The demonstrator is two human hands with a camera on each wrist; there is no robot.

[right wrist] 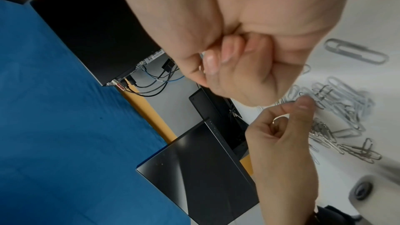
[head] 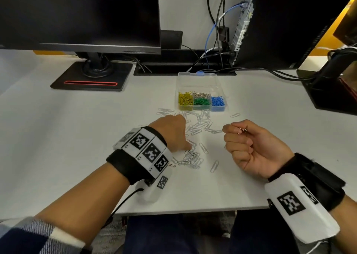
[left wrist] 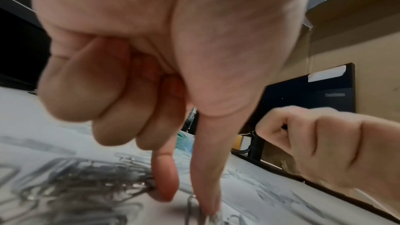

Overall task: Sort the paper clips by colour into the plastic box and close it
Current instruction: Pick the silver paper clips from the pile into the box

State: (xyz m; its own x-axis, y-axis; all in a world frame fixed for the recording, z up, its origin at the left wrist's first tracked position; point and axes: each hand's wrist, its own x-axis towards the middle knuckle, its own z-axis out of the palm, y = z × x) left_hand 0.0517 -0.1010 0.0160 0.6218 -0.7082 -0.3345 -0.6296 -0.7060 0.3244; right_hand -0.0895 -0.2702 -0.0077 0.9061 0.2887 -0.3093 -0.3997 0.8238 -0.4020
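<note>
Head view: left hand (head: 172,132) low over the white desk (head: 77,138), back of hand up, forefinger and thumb reaching down into a heap of silver paper clips (head: 190,158). Left wrist view shows it closer: thumb (left wrist: 207,168) and forefinger (left wrist: 165,175) extended with a small gap between them, tips at desk level among the clips; the other three fingers curled into the palm. Whether a clip is actually caught between the two tips is hard to tell, as the clips are blurred.

Right hand (head: 249,143) raised off the desk, palm side up, fingers curled tight; a thin metal clip (head: 242,130) shows pinched at thumb and forefinger. The fist hides anything more inside it.

Plastic box (head: 201,93) open at the back of the desk, beyond the scattered clips: yellow left, green with silver behind in the middle, blue right. Clear lid hard to make out.
</note>
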